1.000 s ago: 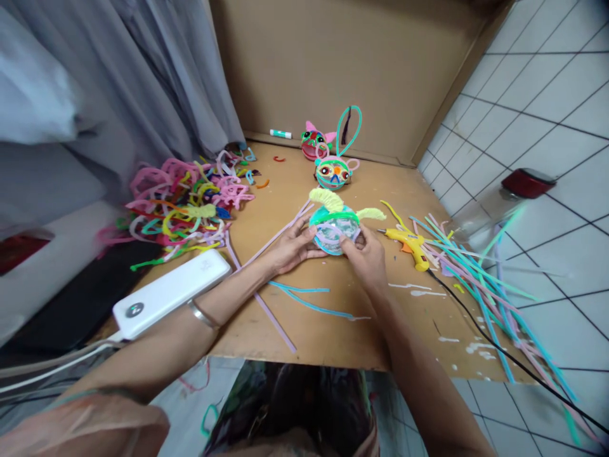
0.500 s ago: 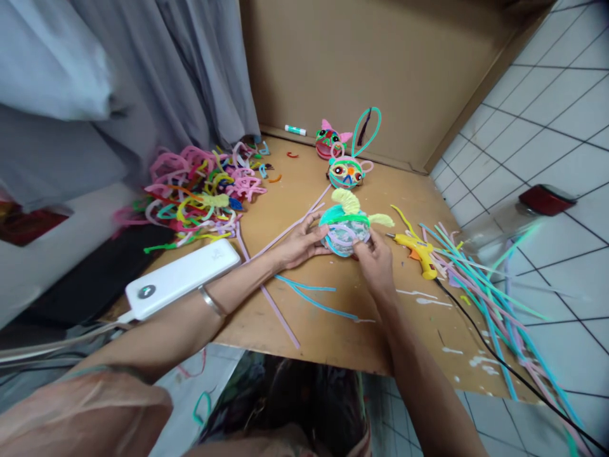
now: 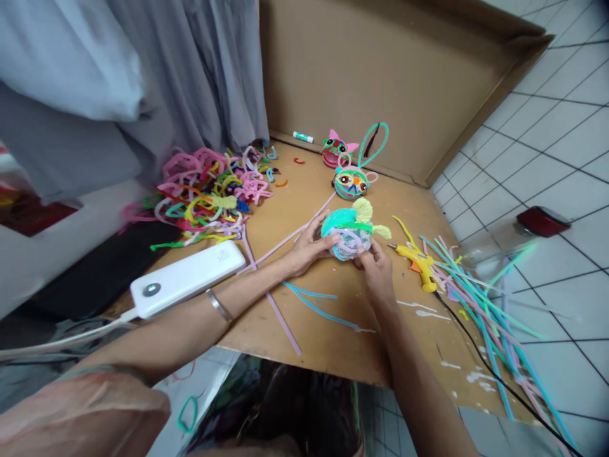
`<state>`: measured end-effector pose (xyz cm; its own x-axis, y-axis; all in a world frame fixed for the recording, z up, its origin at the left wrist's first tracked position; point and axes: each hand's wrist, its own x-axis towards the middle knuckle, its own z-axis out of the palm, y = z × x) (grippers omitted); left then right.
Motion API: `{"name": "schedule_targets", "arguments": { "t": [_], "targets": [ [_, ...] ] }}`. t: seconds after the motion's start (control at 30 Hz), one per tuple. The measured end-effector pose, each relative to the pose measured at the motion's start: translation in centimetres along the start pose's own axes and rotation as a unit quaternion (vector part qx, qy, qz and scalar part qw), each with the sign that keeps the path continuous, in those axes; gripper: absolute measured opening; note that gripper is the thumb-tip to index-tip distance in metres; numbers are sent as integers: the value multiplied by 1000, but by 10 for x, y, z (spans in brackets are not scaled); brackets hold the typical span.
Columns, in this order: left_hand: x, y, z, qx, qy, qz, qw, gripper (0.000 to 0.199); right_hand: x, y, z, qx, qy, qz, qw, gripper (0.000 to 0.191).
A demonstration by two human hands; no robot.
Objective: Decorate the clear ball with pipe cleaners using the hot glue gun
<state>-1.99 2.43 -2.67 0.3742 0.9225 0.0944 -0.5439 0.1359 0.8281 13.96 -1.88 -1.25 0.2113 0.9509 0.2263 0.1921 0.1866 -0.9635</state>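
Between my hands, above the brown table, is a round pipe-cleaner ornament with turquoise, green and lilac strips over a clear body and two pale yellow ear-like pieces on top. My left hand grips its left side, thumb laid on the front. At the lower right edge, my right hand pinches it with thumb and fingers. Behind it stands a decorated ball with a face, and farther back a red and green one with pink ears.
Loose pipe cleaners heap at the left, beside a white power bank. A yellow glue gun with a black cord lies right, near long pipe cleaners. A glue stick lies by the cardboard wall.
The ornament has turned slightly in my hands, its yellow pieces shifting right. My left thumb lies farther over the front. The whole view has shifted a little.
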Motion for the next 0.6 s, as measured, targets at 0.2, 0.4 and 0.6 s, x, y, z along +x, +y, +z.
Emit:
{"name": "schedule_targets", "arguments": {
  "t": [0.2, 0.4, 0.6],
  "targets": [
    [-1, -3, 3, 0, -5, 23, 1000, 103, 0, 11, 2, 73, -15, 45, 996, 44],
    [1, 0, 2, 68, 8, 75, 995, 103, -4, 4, 6, 151, -41, 51, 986, 41],
    [2, 3, -2, 149, 29, 100, 983, 107, -7, 0, 13, 147, -30, 38, 988, 45]
  ]
}}
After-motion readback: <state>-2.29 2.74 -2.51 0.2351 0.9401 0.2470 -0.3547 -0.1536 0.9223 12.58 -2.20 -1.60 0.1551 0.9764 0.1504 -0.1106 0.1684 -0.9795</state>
